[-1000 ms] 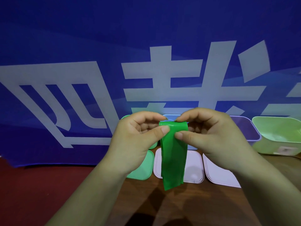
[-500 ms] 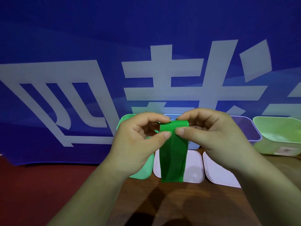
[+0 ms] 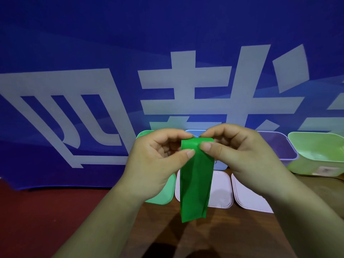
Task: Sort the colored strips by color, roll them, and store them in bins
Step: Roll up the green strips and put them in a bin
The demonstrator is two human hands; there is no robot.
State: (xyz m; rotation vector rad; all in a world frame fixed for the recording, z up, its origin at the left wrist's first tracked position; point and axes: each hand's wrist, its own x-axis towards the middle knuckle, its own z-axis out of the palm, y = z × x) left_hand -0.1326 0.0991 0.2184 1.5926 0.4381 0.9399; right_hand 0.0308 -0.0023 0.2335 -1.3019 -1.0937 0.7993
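Note:
A green strip (image 3: pixel 196 179) hangs in front of me, its top end curled into the start of a roll. My left hand (image 3: pixel 158 161) pinches the roll's left side between thumb and fingers. My right hand (image 3: pixel 236 151) pinches its right side the same way. Behind my hands stands a row of bins: a green bin (image 3: pixel 143 134) mostly hidden by my left hand, a blue bin (image 3: pixel 193 132), a purple bin (image 3: pixel 283 148) and a light green bin (image 3: pixel 320 155). What lies inside the bins is hidden.
Three lids lie on the wooden table (image 3: pixel 232 235) before the bins: a green lid (image 3: pixel 165 196) and two pale pink lids (image 3: pixel 221 190), (image 3: pixel 249 198). A blue banner with white characters (image 3: pixel 167 71) hangs right behind. Red floor (image 3: pixel 37 220) lies to the left.
The strip's hanging tail dropped lower again after shortening half a second ago. Both hands keep their pinch at the top and barely shifted.

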